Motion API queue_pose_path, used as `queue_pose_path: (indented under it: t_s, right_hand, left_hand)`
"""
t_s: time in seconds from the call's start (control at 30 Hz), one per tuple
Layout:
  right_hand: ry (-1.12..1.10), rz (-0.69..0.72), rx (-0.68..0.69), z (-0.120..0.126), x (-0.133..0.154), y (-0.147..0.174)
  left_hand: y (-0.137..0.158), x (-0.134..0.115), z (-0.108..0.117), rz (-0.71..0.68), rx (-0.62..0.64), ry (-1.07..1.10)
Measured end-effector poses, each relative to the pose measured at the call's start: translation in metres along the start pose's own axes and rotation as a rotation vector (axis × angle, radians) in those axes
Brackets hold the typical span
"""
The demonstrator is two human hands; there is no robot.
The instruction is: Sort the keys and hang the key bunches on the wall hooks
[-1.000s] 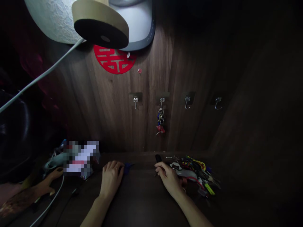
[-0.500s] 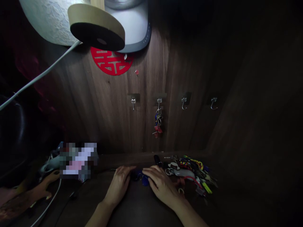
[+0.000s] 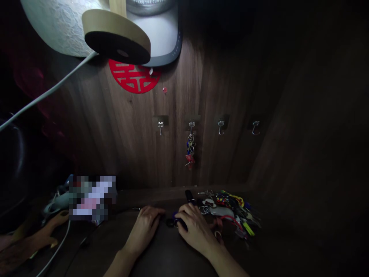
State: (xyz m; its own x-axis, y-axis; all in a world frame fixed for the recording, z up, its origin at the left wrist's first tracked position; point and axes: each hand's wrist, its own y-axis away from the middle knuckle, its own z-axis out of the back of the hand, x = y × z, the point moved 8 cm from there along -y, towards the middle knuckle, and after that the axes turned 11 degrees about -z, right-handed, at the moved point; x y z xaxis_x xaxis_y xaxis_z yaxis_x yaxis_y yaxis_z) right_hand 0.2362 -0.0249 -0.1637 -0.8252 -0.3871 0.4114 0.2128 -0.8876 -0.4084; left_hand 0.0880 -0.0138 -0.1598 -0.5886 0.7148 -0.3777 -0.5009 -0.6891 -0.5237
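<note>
My left hand (image 3: 145,227) rests on the dark wooden surface, fingers stretched forward and holding nothing. Close to its right, my right hand (image 3: 195,227) has its fingers curled over a small bunch of dark and blue key fobs (image 3: 171,222) with a metal ring. Part of that bunch is hidden under the fingers. Just beyond and right of this hand lies a pile of keys (image 3: 222,211), with colourful cords, a grey fob and a yellow tag. Another bunch of keys (image 3: 190,150) hangs from a hook on the wooden back panel.
Four metal hooks are out of question to count, so several hooks (image 3: 221,129) line the panel. A lamp (image 3: 115,36) and a cap (image 3: 161,36) are above, near a red paper ornament (image 3: 135,82). At left lie a cable (image 3: 62,246) and a brown wooden object (image 3: 37,238).
The fobs have shifted and turned under my right hand, whose fingers have curled further over them. My left hand stays nearly in place. The view has tilted slightly.
</note>
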Motion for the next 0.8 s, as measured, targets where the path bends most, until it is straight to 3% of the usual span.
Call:
queue_pose_path:
  t_s: [0.3, 0.57, 0.67, 0.8]
  right_hand:
    - [-0.163, -0.044, -0.157, 0.021, -0.002, -0.005]
    - [-0.439, -0.24, -0.137, 0.039, -0.021, -0.02]
    - [-0.533, -0.32, -0.152, 0.054, -0.03, -0.032]
    - [-0.678, -0.322, -0.207, 0.084, -0.031, -0.054]
  left_hand:
    - [0.001, 0.007, 0.0, 0.031, -0.037, 0.03]
    - [0.001, 0.011, -0.003, 0.042, -0.01, 0.037]
    - [0.001, 0.012, -0.003, 0.043, -0.026, 0.04]
    - [0.002, 0.013, -0.003, 0.047, -0.028, 0.049]
